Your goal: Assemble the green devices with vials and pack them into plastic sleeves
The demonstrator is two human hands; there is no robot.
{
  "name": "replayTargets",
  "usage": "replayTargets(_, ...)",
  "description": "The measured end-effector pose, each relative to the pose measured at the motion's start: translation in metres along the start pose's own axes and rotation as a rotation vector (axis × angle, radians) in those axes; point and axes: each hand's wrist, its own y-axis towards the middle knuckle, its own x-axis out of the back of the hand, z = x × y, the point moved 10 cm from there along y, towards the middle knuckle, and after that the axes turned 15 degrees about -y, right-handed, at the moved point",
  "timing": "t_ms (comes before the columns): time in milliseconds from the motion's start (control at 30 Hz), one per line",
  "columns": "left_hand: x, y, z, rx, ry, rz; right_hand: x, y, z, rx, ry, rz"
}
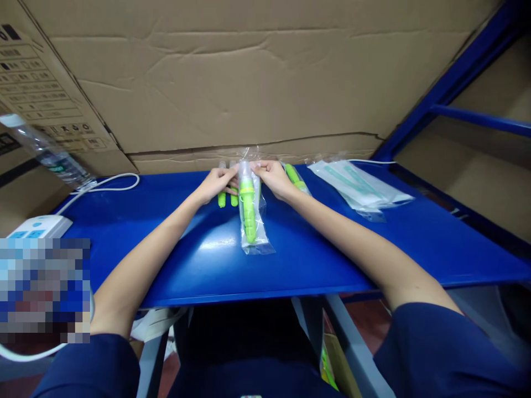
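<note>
A clear plastic bag [262, 235] hangs or lies lengthwise in front of me, with a bright green ribbed tube with a clear cap [248, 213] and something white inside it. My left hand [222, 182] pinches the bag's upper left edge. At the upper right edge, my right hand [274, 176] grips the bag between thumb and fingers. Beside my left hand stand two more green tubes [222, 199], partly covered by the fingers. Another green tube [293, 176] in clear wrapping lies just right of my right hand.
Flat clear bags with white and teal contents [352, 185] are stacked on the blue table [199, 276] at right. A power strip [43, 225] with a white cable and a plastic bottle [52, 155] are at left. Cardboard [249, 83] walls the back; a blue frame [440, 83] rises at right.
</note>
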Motion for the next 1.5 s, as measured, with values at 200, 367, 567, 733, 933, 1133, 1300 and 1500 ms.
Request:
replayTargets(200, 0.01, 0.0, -0.016, -0.203, 0.025, -0.037, -0.006, -0.013, 0.016, 0.037, -0.041, 0.016)
replayTargets(367, 0.014, -0.001, -0.014, -0.247, -0.027, -0.061, -0.01, -0.015, 0.022, 0.102, -0.007, 0.023)
replayTargets(567, 0.017, -0.001, -0.014, -0.318, -0.031, -0.074, -0.006, -0.016, -0.002, -0.034, 0.09, -0.063)
replayTargets(733, 0.011, -0.004, -0.018, -0.307, 0.005, -0.009, -0.01, -0.019, -0.011, -0.106, 0.208, -0.074)
replayTargets(933, 0.014, -0.002, -0.013, -0.236, 0.01, -0.05, -0.009, -0.019, -0.02, -0.218, 0.159, -0.077)
replayTargets(1133, 0.015, -0.001, -0.014, -0.253, -0.096, -0.055, -0.019, -0.02, -0.015, -0.232, 0.205, 0.041)
replayTargets(1300, 0.021, 0.001, -0.011, -0.253, -0.102, -0.133, -0.01, -0.02, -0.011, -0.171, 0.152, -0.067)
replayTargets(1500, -0.001, 0.001, -0.003, -0.148, -0.083, -0.019, -0.002, -0.02, -0.009, -0.127, 0.097, -0.129)
